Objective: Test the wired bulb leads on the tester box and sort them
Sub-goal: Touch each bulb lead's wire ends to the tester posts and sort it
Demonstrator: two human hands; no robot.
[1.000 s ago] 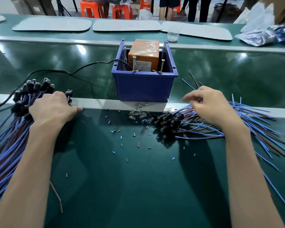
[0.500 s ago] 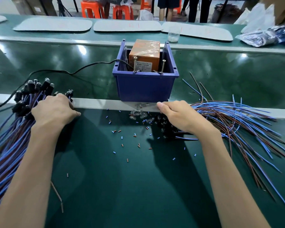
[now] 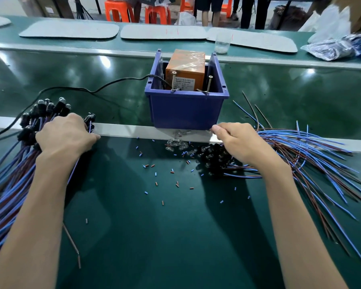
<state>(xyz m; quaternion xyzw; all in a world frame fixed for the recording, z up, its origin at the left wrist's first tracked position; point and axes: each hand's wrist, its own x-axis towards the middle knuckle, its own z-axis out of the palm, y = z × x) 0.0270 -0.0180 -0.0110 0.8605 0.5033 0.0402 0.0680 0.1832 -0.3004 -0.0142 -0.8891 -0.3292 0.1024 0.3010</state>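
Note:
The tester box (image 3: 184, 68) is orange and stands in a blue bin (image 3: 186, 110), with two upright screws (image 3: 173, 82) at its front. On the left lies a thick bundle of tested leads (image 3: 10, 184) with blue and brown wires and black bulb sockets. My left hand (image 3: 65, 136) lies over the socket end, fingers curled down onto it. On the right spreads a loose pile of leads (image 3: 313, 155). My right hand (image 3: 241, 143) covers its black sockets (image 3: 212, 157), fingers curled into them, thumb pointing at the bin's corner. The fingertips are hidden.
Short blue and brown insulation bits (image 3: 155, 174) and small clear bulbs (image 3: 175, 143) litter the green mat below the bin. A black cable (image 3: 75, 88) runs left from the bin. A metal rail (image 3: 123, 130) crosses the bench. White pads, a cup and plastic bags lie beyond.
My right hand slid left from the wires onto the sockets of the right pile, and the wires fanned out behind it. My left hand stayed on the left bundle.

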